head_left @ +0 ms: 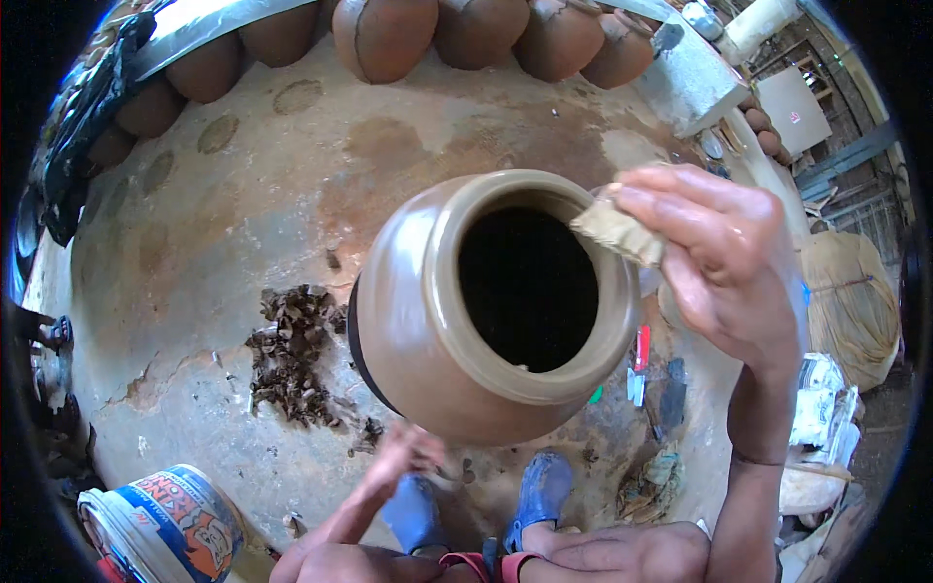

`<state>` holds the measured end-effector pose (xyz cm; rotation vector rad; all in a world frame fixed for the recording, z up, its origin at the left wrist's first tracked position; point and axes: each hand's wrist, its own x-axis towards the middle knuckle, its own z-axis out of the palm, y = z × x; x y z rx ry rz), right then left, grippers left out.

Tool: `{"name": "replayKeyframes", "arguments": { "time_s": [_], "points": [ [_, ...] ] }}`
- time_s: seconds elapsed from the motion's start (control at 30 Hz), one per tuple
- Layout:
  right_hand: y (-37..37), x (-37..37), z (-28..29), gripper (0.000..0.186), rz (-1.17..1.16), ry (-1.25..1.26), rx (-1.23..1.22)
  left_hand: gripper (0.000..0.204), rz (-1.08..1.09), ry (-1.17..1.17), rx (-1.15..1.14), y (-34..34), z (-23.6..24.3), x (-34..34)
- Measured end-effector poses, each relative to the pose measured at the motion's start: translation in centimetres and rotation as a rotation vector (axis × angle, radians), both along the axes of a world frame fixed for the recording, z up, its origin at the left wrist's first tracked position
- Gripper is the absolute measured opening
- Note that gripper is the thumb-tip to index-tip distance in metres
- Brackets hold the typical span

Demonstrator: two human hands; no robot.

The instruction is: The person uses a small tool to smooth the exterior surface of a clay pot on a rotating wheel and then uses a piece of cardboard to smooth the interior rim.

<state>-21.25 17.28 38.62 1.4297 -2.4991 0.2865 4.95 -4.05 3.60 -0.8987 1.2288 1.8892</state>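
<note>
A large round clay pot (418,360) with a wet, shiny grey-brown surface stands in front of me, its wide dark mouth facing up. At the right side of its thick rim, my right hand (724,248) pinches a folded tan wet cloth (622,236). The cloth touches or hangs just over the rim; I cannot tell which. My left hand (406,452) is low by the near left side of the pot, its fingers smeared by motion. Whether it touches the wall is unclear.
Dark clay scraps (296,355) lie left of the pot. A white and blue bucket (180,525) stands at the near left. Several finished pots (384,39) line the back. A red-handled tool (642,348) and a crumpled cloth (653,486) lie on the right.
</note>
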Motion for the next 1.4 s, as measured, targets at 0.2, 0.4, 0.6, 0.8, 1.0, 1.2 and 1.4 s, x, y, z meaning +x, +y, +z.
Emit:
{"name": "replayKeyframes", "arguments": {
  "time_s": [0.2, 0.4, 0.6, 0.8, 1.0, 1.2, 1.4],
  "points": [
    [0.5, -0.3, -1.5, 0.042, 0.032, -0.006, 0.013, 0.063, 0.423, 0.424, -0.367, -6.1, -0.1, -9.5],
    [0.3, 1.3, -0.4, 0.039, -0.018, -0.040, 0.099, 0.043, 0.046, -0.043, -0.036, 4.9, 1.1, -0.2],
    [0.8, 2.8, 0.4, 0.039, -0.083, -0.079, 0.156, 0.042, 0.457, 0.194, -0.142, -2.0, -2.6, -4.1],
    [0.2, 4.0, 1.2, 0.039, -0.138, -0.120, 0.119, 0.029, 0.172, 0.223, -0.248, 0.2, -6.9, 2.0],
    [0.7, 5.0, 1.0, 0.039, -0.231, -0.155, 0.170, 0.054, 0.224, 0.017, -0.029, -0.8, -1.9, -0.8],
    [0.2, 4.3, 1.6, 0.037, -0.127, -0.186, 0.110, 0.044, 0.081, 0.128, -0.155, 1.3, -1.9, -0.1],
    [-1.3, 1.5, -0.4, 0.035, 0.045, 0.149, 0.166, 0.048, -0.277, 0.041, 0.181, 1.4, 1.1, 0.9]
  ]
}}
